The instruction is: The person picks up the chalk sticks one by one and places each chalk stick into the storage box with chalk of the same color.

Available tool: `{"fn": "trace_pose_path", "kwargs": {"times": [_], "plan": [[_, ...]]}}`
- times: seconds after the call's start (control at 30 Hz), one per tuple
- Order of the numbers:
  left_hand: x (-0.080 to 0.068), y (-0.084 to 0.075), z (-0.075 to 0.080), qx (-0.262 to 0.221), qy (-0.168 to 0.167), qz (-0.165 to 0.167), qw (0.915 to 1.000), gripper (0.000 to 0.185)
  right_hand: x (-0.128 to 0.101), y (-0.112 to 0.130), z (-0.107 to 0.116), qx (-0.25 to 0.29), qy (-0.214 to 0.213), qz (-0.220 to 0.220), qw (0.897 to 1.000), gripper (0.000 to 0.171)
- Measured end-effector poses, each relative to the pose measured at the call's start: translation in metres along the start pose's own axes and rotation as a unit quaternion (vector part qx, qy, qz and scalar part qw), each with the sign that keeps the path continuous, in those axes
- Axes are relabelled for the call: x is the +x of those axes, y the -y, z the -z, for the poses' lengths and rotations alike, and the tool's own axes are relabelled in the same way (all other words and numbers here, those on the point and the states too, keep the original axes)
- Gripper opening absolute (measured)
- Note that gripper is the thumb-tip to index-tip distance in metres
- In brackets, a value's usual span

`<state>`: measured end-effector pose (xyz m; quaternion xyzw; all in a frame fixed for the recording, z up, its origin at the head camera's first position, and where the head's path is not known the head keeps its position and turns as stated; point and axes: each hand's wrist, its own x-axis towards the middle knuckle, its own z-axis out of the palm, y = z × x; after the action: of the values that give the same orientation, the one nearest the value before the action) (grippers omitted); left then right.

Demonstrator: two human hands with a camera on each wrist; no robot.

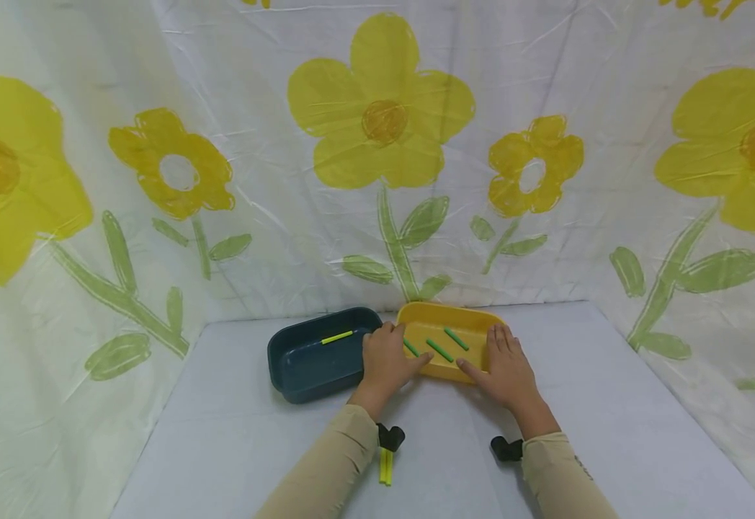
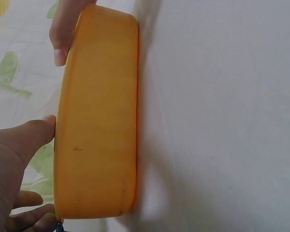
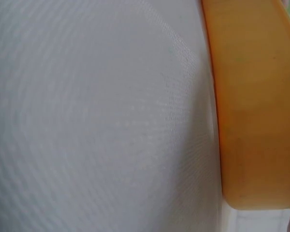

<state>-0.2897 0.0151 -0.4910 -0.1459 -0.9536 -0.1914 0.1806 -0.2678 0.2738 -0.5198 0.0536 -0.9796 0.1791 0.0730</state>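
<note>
**Both hands on the yellow tray, fingers partly hidden**

The yellow tray sits at the far middle of the pale surface, touching or just beside the dark blue tray at its 9 o'clock; the left hand grasps the yellow tray's near-left corner, thumb over the rim, its other fingers lying along the seam between the two trays where they are hard to separate; the right hand grasps the near-right side, thumb on the front wall, fingers laid over the rim.

Three green sticks lie in the yellow tray, the leftmost partly covered by the left thumb; one yellow-green stick lies in the blue tray; a pair of yellow sticks lies on the surface at 6 o'clock, the top end hidden under the left wrist mount.

The right wrist view shows only the tray's outer wall and blurred surface, with a sliver of skin cut off at the lower corner; the left wrist view shows the tray's wall, the hand cropped.
</note>
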Motion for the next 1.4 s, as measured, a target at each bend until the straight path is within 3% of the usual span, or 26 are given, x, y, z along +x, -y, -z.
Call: {"fn": "trace_pose_path", "kwargs": {"times": [0.43, 0.7, 1.0, 1.4], "plan": [[-0.002, 0.003, 0.000, -0.030, -0.006, -0.002, 0.9995, 0.074, -0.001, 0.003, 0.002, 0.000, -0.003, 0.002, 1.000, 0.115], [-0.005, 0.007, 0.005, -0.085, -0.004, -0.024, 0.9961, 0.068, 0.001, 0.003, 0.002, -0.004, -0.004, 0.004, 1.000, 0.114], [-0.008, 0.013, 0.020, -0.146, 0.072, -0.057, 0.9850, 0.053, 0.001, 0.001, 0.002, -0.004, -0.004, 0.002, 1.000, 0.115], [-0.021, 0.027, 0.036, -0.209, 0.111, -0.075, 0.9688, 0.043, 0.001, 0.001, -0.001, 0.001, 0.001, 0.001, 1.000, 0.117]]}}
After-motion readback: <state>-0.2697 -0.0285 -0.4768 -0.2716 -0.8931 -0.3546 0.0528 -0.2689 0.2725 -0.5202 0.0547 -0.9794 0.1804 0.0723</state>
